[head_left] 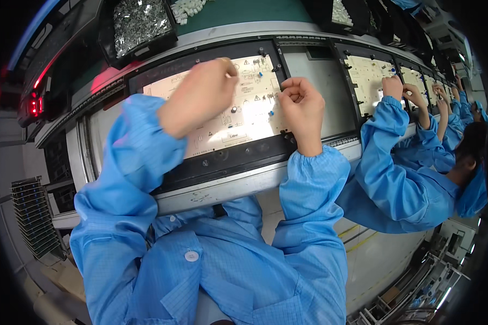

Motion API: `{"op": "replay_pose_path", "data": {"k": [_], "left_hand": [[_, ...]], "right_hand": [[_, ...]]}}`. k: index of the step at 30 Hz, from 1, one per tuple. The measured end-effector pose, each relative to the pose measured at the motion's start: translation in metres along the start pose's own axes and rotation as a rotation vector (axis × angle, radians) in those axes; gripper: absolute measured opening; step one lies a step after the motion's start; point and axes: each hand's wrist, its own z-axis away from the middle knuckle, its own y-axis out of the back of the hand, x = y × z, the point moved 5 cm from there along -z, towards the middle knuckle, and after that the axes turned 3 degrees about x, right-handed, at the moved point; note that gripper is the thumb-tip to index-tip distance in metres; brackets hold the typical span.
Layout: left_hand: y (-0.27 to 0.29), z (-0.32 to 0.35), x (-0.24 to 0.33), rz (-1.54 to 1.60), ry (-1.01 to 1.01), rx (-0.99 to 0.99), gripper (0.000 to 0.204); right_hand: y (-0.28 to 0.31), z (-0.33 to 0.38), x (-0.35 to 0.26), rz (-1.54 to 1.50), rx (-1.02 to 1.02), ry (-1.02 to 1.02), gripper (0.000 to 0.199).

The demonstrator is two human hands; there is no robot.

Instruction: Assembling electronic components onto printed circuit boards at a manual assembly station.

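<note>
In the head view, one person in a blue coat is bending over a long belt line. Two hands are showing. The left hand is hovering over the pale circuit board, with its fingers curled loosely together; I cannot tell if it is holding anything. The right hand is resting at the right edge of the same board, with its fingers bunched into a tight pinch near some tiny blue parts. What it is pinching is too small to see.

The board is lying flat in one black frame, and the frame is sitting on the grey belt line, right in front of the person.

Up behind the line, one black bin is holding lots of small silver parts.

To the right, a second person in a blue coat is working with two hands up on another pale board. More boards and more blue sleeves are lining up farther along, too small to count well.
</note>
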Motion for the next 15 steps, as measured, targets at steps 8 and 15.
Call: {"op": "replay_pose_path", "data": {"k": [8,15], "left_hand": [[0.074,0.091,-0.049,0.014,0.136,0.106,0.019],[0.102,0.177,-0.106,-0.061,0.420,0.249,0.022]], "right_hand": [[-0.004,0.001,-0.001,0.090,0.003,0.028,0.019],[-0.015,0.005,-0.017,0.408,0.053,0.216,0.017]]}}
